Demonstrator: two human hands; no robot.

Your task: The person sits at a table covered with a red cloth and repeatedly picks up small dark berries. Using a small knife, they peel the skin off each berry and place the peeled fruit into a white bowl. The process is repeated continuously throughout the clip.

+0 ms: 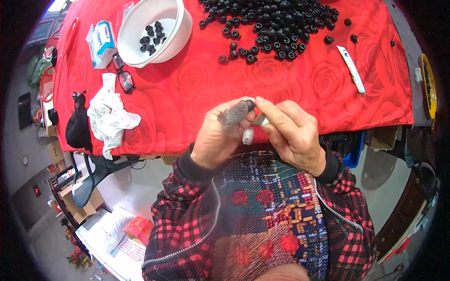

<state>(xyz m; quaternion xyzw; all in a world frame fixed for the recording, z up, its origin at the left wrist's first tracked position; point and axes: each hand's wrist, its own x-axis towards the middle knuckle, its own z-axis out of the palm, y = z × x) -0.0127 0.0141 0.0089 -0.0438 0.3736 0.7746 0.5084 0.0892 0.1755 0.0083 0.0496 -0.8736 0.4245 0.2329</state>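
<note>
My left hand (216, 138) is closed at the near edge of the red-covered table, pinching a small round black plastic part (251, 105). A frayed, fuzzy grey piece (234, 114) lies over its thumb side; whether it is a finger cover or a loose scrap is unclear. Below it shows a whitish, wrapped-looking tip (247, 136). Close against the part, my right hand (295, 136) is closed around a small, flat, pale blade-like piece (260, 120). Its index fingertip meets the black part. The fingers hide most of the flat piece.
A big heap of black round parts (281, 28) covers the far side of the table. To its left a white basin (180, 35) holds several more. Eyeglasses (124, 77), a tissue pack (101, 44), a white cloth (110, 114) and a black pouch (78, 124) lie left; a slim white packet (350, 69) lies right.
</note>
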